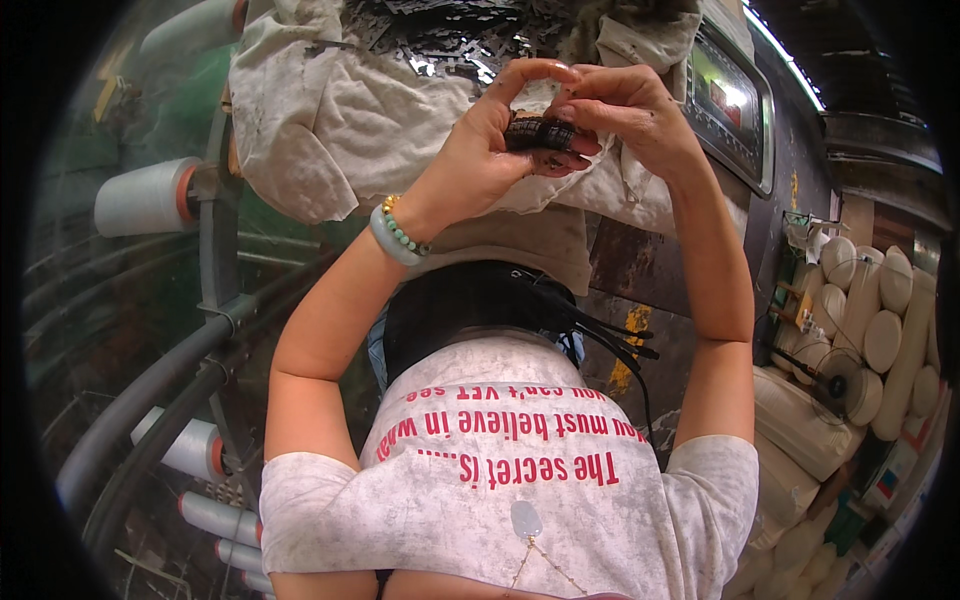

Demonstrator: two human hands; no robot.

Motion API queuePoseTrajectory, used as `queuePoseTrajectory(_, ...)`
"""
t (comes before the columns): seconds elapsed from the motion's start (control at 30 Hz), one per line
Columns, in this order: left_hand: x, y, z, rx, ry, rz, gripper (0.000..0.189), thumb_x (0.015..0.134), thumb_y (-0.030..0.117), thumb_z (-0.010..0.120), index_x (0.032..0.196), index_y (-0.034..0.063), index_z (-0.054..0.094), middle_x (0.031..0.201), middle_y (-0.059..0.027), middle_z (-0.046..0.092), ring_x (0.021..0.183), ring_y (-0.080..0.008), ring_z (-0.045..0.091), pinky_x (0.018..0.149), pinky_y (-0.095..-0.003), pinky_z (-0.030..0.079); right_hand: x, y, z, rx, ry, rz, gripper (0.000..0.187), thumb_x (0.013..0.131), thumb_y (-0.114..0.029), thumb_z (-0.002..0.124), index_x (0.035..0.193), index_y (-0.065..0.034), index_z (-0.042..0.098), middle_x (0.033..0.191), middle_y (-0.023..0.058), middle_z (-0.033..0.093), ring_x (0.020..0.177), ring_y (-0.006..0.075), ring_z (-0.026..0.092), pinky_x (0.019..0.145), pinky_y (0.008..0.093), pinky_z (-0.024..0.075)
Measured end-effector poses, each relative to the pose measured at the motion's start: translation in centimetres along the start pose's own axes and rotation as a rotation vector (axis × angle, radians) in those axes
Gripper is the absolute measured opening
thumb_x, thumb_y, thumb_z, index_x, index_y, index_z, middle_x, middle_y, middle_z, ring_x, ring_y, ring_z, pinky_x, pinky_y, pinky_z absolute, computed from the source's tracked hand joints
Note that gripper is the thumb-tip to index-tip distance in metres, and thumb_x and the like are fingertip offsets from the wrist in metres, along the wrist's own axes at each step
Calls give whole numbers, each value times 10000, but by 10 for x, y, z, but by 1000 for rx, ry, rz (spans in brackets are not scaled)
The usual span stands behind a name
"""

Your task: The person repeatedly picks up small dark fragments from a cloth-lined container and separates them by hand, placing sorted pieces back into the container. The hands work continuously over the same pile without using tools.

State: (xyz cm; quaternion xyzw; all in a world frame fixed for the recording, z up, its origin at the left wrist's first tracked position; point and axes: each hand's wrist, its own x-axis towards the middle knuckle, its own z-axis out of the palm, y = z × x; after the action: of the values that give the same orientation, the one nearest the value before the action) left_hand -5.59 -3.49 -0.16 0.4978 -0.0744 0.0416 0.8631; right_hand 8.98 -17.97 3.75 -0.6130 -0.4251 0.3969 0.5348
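Note:
My left hand [491,139] holds a row of small dark metal pieces [541,133], stacked side by side across its curled fingers, which have dark smudges. Close to the left thumb and index finger, the fingers of my right hand [626,109] are pinched together; whether a piece is between them cannot be told. Beyond both hands lies a heap of loose flat metal pieces [450,45], dark and shiny, on a stained off-white cloth [375,142]. A jade-like bangle and a beaded bracelet circle my left wrist.
Thread cones [146,196] sit on a metal frame [217,225] at the left. A framed panel with a glossy surface [731,101] is at the upper right. Wrapped pale rolls [881,337] are piled at the right, near a round wire-guarded fan [836,386]. Black cables [619,341] hang by my waist.

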Motion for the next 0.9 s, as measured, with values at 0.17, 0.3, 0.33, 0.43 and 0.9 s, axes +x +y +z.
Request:
queuePoseTrajectory(0.17,0,-4,1,-25,2,-10,515,853,-173,490,1284,107,454,1069,-55,649,982,-152,662,864,-295,572,-3,13,1,374,14,183,240,882,-195,691,995,16,671,852,47,673,694,65,609,615,198,492)
queuePoseTrajectory(0.3,1,-2,2,10,14,25,503,821,-188,524,1255,64,490,1122,-65,635,1024,-208,664,899,-340,579,-5,18,1,494,11,193,201,901,-181,662,980,4,655,830,29,653,681,56,593,606,196,485)
queuePoseTrajectory(0.33,2,-2,2,-4,10,6,483,819,-184,532,1234,61,509,1111,-62,638,1023,-205,663,897,-337,579,-5,18,2,501,37,199,191,905,-178,655,974,0,650,823,24,647,676,55,587,602,197,484)
queuePoseTrajectory(0.43,3,0,2,-30,-23,-8,421,819,-176,544,1176,47,559,1093,-56,640,1006,-193,666,885,-321,578,-5,18,2,579,-29,156,162,920,-160,634,963,-4,641,829,18,635,684,58,589,611,198,493)
queuePoseTrajectory(0.9,3,13,-5,-228,-88,-225,274,898,-13,611,1162,48,567,1164,-209,647,1039,-305,668,875,-354,583,-4,23,-3,420,-95,-72,176,884,-73,670,1034,15,700,964,49,645,878,117,618,808,241,506)
